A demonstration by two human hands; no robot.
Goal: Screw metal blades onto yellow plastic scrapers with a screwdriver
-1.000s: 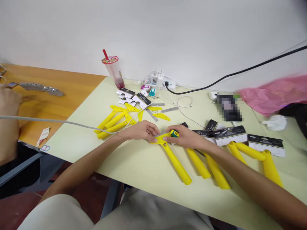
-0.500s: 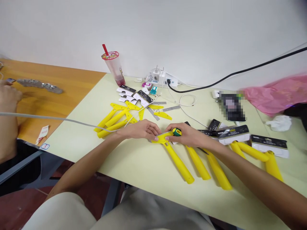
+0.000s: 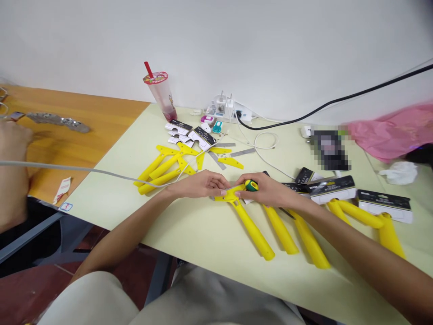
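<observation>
A yellow scraper (image 3: 255, 232) lies on the pale table with its wide head up and its handle slanting toward me. My left hand (image 3: 204, 184) pinches the left end of that head, where a thin grey blade edge shows. At the right end, my right hand (image 3: 269, 190) presses the head with its thumb and also keeps a green-and-yellow screwdriver (image 3: 251, 185) in its grip; the screwdriver's shaft is hidden. Beyond my hands are loose metal blades (image 3: 244, 153) and a yellow cover plate (image 3: 231, 162). More yellow scraper handles (image 3: 156, 166) are piled to the left.
Right of my hands lie further scrapers (image 3: 309, 241), some with black-and-white cards (image 3: 333, 189). A drink cup (image 3: 163, 97), a power strip (image 3: 245, 115) and a blurred-out device (image 3: 329, 151) stand farther back. A cable (image 3: 101, 170) crosses over my left forearm. Another person's arm (image 3: 13, 176) is at far left.
Almost nothing differs. Both hands stay on the scraper head, and the whole view has shifted very slightly.
</observation>
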